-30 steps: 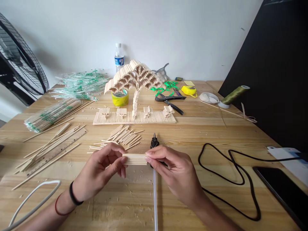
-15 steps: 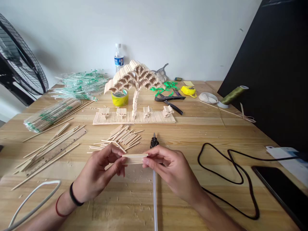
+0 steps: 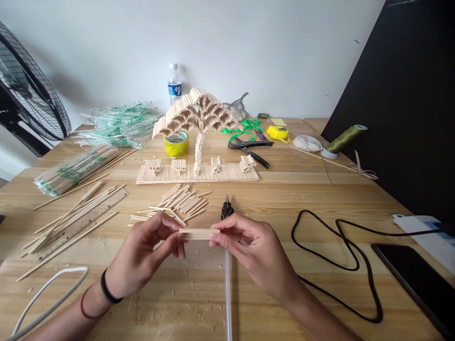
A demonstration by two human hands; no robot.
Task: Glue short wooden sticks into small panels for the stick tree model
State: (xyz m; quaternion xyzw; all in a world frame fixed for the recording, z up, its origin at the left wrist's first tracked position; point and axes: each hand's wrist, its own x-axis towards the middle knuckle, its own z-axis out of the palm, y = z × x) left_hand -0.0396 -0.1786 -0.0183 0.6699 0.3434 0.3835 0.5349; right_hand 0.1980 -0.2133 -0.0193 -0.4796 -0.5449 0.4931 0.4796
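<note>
1. Stick panel [image 3: 199, 234], pale wood, short rods side by side; held roughly level above the desk [image 3: 272, 196], between both hands.
2. Left hand [image 3: 147, 251], thumb and fingers pinching the panel's left end; black band [image 3: 109, 289] and red cord [image 3: 84, 305] at wrist.
3. Right hand [image 3: 258, 251], thumb and fingertips pinching the right end.
4. Glue gun [image 3: 227, 208], black, nozzle pointing away, partly hidden by the right hand; translucent glue stick [image 3: 228, 293] extending toward the near side.
5. Short sticks [image 3: 188, 199], loose pile, just beyond the left hand.
6. Tree model [image 3: 198, 151], built of sticks, upright on a slatted base [image 3: 165, 176] with four small stick pieces.
7. Ruler [image 3: 83, 222], among long sticks [image 3: 76, 213], left.
8. Phone [image 3: 408, 279], black, right; looped black cable [image 3: 368, 274] near it.
</note>
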